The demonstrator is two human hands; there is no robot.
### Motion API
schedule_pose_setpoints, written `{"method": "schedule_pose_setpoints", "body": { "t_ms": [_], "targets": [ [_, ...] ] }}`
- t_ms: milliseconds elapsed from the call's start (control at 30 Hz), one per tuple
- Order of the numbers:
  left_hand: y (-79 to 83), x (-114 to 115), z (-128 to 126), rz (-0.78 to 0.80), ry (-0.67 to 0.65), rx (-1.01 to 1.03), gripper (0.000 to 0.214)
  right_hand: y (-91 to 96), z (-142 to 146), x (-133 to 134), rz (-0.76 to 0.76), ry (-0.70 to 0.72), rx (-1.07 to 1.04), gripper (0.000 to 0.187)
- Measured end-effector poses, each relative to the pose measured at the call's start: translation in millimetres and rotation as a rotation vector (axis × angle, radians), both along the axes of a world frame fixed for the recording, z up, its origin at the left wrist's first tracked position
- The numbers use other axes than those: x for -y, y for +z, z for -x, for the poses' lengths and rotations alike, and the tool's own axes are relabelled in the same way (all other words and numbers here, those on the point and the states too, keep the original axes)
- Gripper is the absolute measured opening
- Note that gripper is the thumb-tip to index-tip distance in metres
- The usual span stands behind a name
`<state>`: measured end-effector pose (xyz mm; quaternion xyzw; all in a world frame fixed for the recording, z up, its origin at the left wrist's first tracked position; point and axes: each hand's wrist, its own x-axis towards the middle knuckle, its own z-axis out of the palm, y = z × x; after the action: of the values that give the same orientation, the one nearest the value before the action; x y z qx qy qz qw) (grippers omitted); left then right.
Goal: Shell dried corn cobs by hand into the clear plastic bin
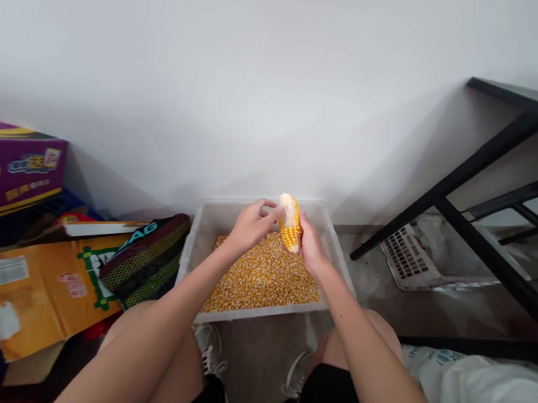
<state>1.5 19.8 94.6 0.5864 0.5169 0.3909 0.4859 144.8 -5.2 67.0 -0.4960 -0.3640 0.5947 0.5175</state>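
Observation:
A yellow corn cob stands tilted above a translucent plastic bin, its upper left side stripped to the pale core. My right hand is closed around the cob's right side, and rows of kernels still show there. My left hand reaches the bare side from the left. Its fingers are loosely bent and apart, with the fingertips at the cob's surface; whether they press on it I cannot tell. Below both hands, loose corn kernels cover the floor of the bin.
At left are a purple box, a flattened orange carton and a dark mesh bag. A black metal rack rises at right, with a white basket beneath it. White sacks lie by my right leg; a wall stands behind the bin.

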Motion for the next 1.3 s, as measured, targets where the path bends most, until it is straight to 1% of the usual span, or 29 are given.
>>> {"method": "schedule_pose_setpoints", "body": {
  "t_ms": [67, 133, 200, 300, 367, 467, 567, 633, 733, 800, 933, 1100, 1200, 1300],
  "targets": [
    [-0.7, 4, -5, 0.024, 0.03, -0.001, 0.057, 2.0, 2, 6, 0.004, 0.021, -0.005, 0.035],
    [-2.0, 10, -11, 0.005, 0.037, -0.028, 0.056, 3.6, 6, 12, 0.032, 0.063, -0.01, 0.033],
    [-3.2, 14, -15, -0.057, 0.039, -0.112, 0.053, 4.2, 10, 17, 0.048, 0.104, -0.025, 0.031],
    [-3.8, 18, -17, -0.168, 0.053, -0.306, 0.053, 3.5, 13, 21, 0.056, 0.123, -0.064, 0.029],
    [-3.0, 20, -15, -0.23, 0.028, -0.41, 0.054, 3.3, 12, 21, 0.09, 0.142, -0.1, 0.035],
    [-0.7, 26, -15, -0.323, -0.046, -0.495, 0.059, 4.2, 8, 21, 0.145, 0.168, -0.101, 0.054],
    [1.4, 35, -19, -0.391, -0.111, -0.583, 0.065, 5.9, 6, 24, 0.131, 0.13, 0.023, 0.06],
    [2.0, 39, -22, -0.399, -0.151, -0.625, 0.067, 7.1, 6, 26, 0.112, 0.081, 0.127, 0.062],
    [1.6, 39, -23, -0.375, -0.2, -0.617, 0.068, 8.2, 8, 27, 0.1, 0.014, 0.251, 0.066],
    [0.6, 36, -22, -0.332, -0.222, -0.585, 0.07, 7.7, 9, 26, 0.081, -0.003, 0.299, 0.068],
    [-1.7, 30, -16, -0.239, -0.252, -0.528, 0.069, 2.9, 8, 24, 0.009, 0.007, 0.343, 0.066],
    [-6.9, 27, -8, -0.203, -0.385, -0.4, 0.064, -8.4, 3, 25, -0.063, 0.025, 0.48, 0.063],
    [-11.9, 27, -8, -0.195, -0.358, -0.376, 0.064, -14.5, 1, 24, -0.117, -0.008, 0.549, 0.062],
    [-15.0, 23, -11, -0.133, -0.324, -0.33, 0.066, -16.4, 2, 21, -0.132, -0.05, 0.6, 0.063]
  ]
}}
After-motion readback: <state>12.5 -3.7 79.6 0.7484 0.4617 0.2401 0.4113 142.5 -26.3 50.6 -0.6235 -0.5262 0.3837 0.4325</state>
